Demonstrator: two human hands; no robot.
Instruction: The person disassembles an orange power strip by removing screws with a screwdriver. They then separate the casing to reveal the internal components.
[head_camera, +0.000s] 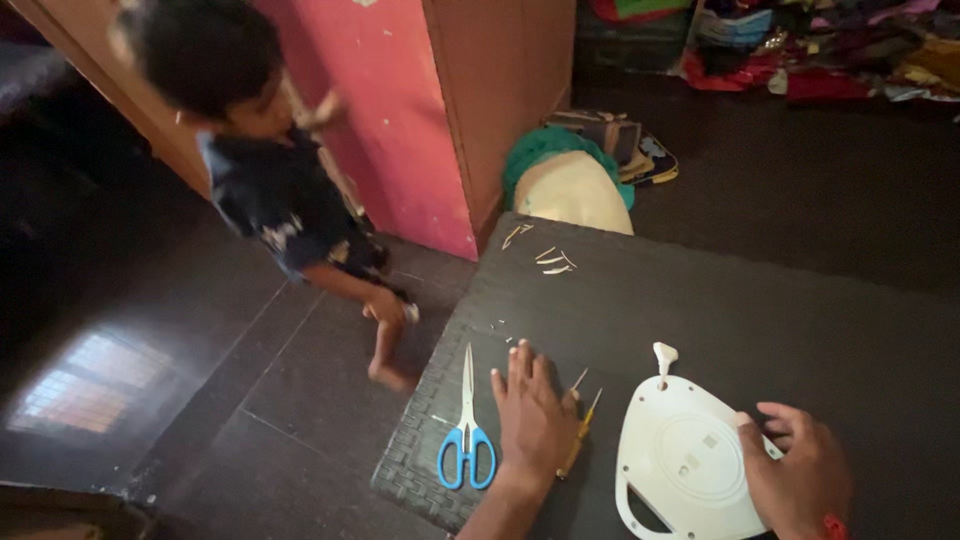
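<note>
My left hand (532, 415) lies flat, fingers spread, on a dark woven table (700, 300). It covers part of a small yellow-handled screwdriver (580, 440). Blue-handled scissors (467, 440) lie shut just left of that hand. My right hand (800, 465) grips the right edge of a white rounded plastic base (680, 455) with a small knob at its top. Small pale scraps (553, 262) are scattered near the table's far left corner.
Another person (270, 180) in dark clothes stands on the dark tiled floor left of the table, beside a pink cabinet (400, 130). A green and cream bundle (570, 185) sits behind the table. Piled coloured cloth (820, 50) fills the far right.
</note>
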